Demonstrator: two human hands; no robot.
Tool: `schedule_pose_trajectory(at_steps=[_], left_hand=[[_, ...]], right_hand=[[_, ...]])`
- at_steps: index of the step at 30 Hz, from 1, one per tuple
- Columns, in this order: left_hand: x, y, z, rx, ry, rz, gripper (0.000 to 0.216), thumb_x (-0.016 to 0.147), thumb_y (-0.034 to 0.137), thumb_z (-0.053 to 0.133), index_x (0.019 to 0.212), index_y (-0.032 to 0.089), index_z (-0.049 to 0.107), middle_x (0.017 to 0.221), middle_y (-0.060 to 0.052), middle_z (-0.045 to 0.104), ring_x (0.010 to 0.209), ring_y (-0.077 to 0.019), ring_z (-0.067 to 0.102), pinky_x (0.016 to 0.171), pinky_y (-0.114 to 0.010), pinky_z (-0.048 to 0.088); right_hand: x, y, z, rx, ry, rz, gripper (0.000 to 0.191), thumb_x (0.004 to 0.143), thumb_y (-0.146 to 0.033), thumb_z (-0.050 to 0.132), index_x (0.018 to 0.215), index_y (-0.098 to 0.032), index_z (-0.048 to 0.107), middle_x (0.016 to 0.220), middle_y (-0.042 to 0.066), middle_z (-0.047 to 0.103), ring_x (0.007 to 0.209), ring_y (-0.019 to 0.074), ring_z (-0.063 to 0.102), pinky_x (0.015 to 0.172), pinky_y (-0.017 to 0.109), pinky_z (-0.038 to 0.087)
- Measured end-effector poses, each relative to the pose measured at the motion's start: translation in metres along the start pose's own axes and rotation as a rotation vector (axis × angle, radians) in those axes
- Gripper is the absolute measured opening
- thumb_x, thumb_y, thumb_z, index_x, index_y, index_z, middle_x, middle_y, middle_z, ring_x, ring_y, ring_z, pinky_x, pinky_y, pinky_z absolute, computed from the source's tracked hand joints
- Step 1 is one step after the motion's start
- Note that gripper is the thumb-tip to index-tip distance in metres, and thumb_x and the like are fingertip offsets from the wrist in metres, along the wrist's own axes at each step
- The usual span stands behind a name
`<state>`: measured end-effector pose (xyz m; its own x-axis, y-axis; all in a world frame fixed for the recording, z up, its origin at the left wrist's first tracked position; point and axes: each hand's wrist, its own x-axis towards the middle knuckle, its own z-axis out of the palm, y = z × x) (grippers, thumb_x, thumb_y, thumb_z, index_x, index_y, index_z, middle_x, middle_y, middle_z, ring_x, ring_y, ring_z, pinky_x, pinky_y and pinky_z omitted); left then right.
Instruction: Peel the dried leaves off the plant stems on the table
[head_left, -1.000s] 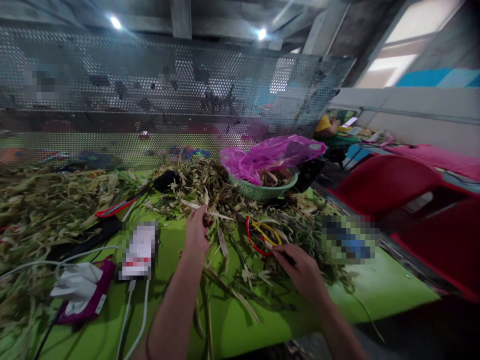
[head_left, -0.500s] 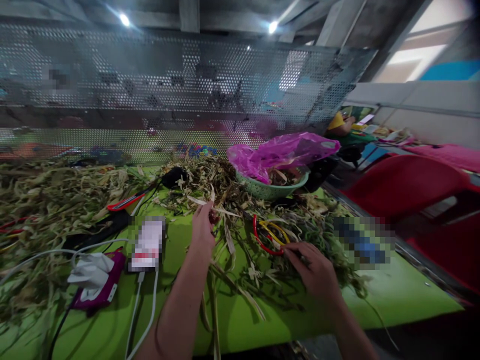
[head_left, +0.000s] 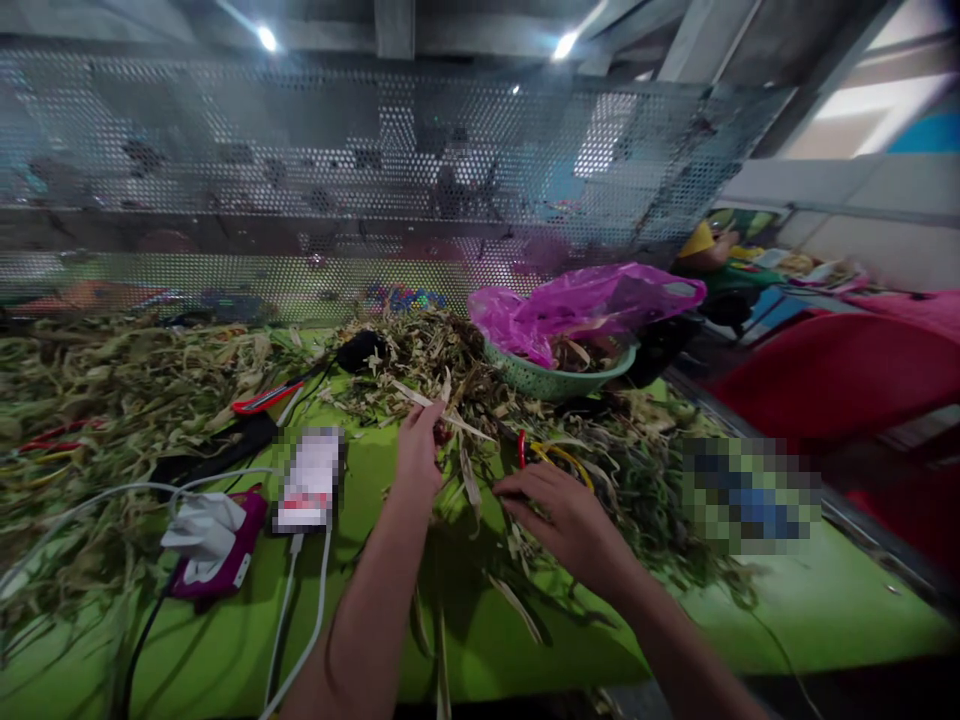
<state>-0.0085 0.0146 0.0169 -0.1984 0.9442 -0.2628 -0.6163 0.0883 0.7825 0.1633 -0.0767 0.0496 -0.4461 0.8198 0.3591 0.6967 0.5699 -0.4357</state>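
Note:
My left hand point(head_left: 421, 445) is closed around pale, dried leaf strips point(head_left: 472, 428) that stick out past the fingers over the table. To its right, my right hand point(head_left: 551, 505) reaches inward with fingers extended, and I see nothing held in them. Just behind that hand lies a tool with a red and a yellow looped handle point(head_left: 523, 447), partly covered by the hand; any blades are hidden. Loose dried leaves point(head_left: 469, 480) and longer strips lie on the green table point(head_left: 600, 650) between and below the hands.
Leaf heaps point(head_left: 135, 380) cover the left side. A green basket point(head_left: 562, 383) with a pink plastic bag point(head_left: 592, 305) stands behind. A phone point(head_left: 309, 475), white cables, a purple power block point(head_left: 244, 545) and a red cutter point(head_left: 266, 398) lie left. Red chairs point(head_left: 810, 365) stand right.
My right hand has moved left from the looped handles, toward my left hand, and now partly covers them. My left hand keeps hold of the leaf strips. The whole view has shifted slightly.

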Motion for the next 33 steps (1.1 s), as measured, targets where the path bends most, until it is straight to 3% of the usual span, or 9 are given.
schedule_pose_trajectory(at_steps=[5,10,13,17,22,29,33], left_hand=[[0.003,-0.004,-0.001,0.037,-0.106,0.034,0.029,0.057,0.037,0.074,0.074,0.016,0.063,0.058,0.005,0.048,0.05,-0.0048,0.04,0.051,-0.018,0.038],[-0.006,-0.001,0.004,0.092,-0.157,0.026,0.027,0.057,0.035,0.074,0.075,0.017,0.066,0.069,0.0,0.059,0.058,-0.0076,0.047,0.056,-0.019,0.04],[-0.011,-0.001,0.007,0.158,-0.223,0.01,0.026,0.06,0.035,0.072,0.077,0.017,0.067,0.072,-0.001,0.061,0.062,-0.0093,0.05,0.059,-0.02,0.04],[-0.013,-0.005,0.009,0.3,-0.402,0.028,0.021,0.061,0.032,0.071,0.075,0.016,0.069,0.072,-0.002,0.063,0.066,-0.012,0.051,0.065,-0.022,0.04],[-0.013,-0.011,0.009,0.493,-0.581,0.12,0.017,0.067,0.028,0.066,0.078,0.017,0.071,0.074,0.0,0.065,0.073,-0.0155,0.055,0.072,-0.024,0.04],[-0.017,-0.007,0.01,0.505,-0.563,0.09,0.022,0.068,0.034,0.068,0.081,0.017,0.07,0.076,-0.002,0.064,0.068,-0.0142,0.052,0.067,-0.024,0.038],[-0.019,-0.003,0.01,0.499,-0.624,0.093,0.022,0.063,0.029,0.072,0.081,0.017,0.07,0.079,-0.002,0.066,0.073,-0.0156,0.055,0.071,-0.025,0.04]], right_hand=[[0.032,0.004,-0.005,0.042,0.192,0.014,0.017,0.088,-0.025,0.051,0.099,-0.023,0.063,0.099,0.008,0.063,0.096,0.0215,0.057,0.084,0.035,0.046],[0.051,0.016,0.011,0.123,0.264,0.053,0.016,0.086,-0.027,0.053,0.098,-0.023,0.063,0.098,0.007,0.063,0.096,0.0224,0.056,0.086,0.037,0.044],[0.052,0.022,0.02,0.272,0.31,0.155,0.017,0.085,-0.031,0.055,0.097,-0.022,0.063,0.097,0.006,0.064,0.092,0.021,0.058,0.083,0.035,0.045],[0.047,0.026,0.021,0.495,0.356,0.28,0.021,0.083,-0.036,0.056,0.097,-0.021,0.062,0.094,0.004,0.064,0.085,0.0184,0.058,0.078,0.031,0.046],[0.04,0.035,0.019,0.508,0.402,0.372,0.023,0.08,-0.041,0.06,0.084,-0.018,0.064,0.076,0.002,0.062,0.071,0.0162,0.054,0.067,0.028,0.042],[0.036,0.049,0.018,0.684,0.441,0.454,0.026,0.074,-0.044,0.066,0.079,-0.018,0.065,0.069,0.0,0.061,0.064,0.0148,0.052,0.062,0.027,0.041],[0.037,0.048,0.017,0.776,0.449,0.477,0.025,0.073,-0.044,0.068,0.078,-0.019,0.065,0.068,-0.002,0.061,0.061,0.0135,0.052,0.06,0.026,0.041]])
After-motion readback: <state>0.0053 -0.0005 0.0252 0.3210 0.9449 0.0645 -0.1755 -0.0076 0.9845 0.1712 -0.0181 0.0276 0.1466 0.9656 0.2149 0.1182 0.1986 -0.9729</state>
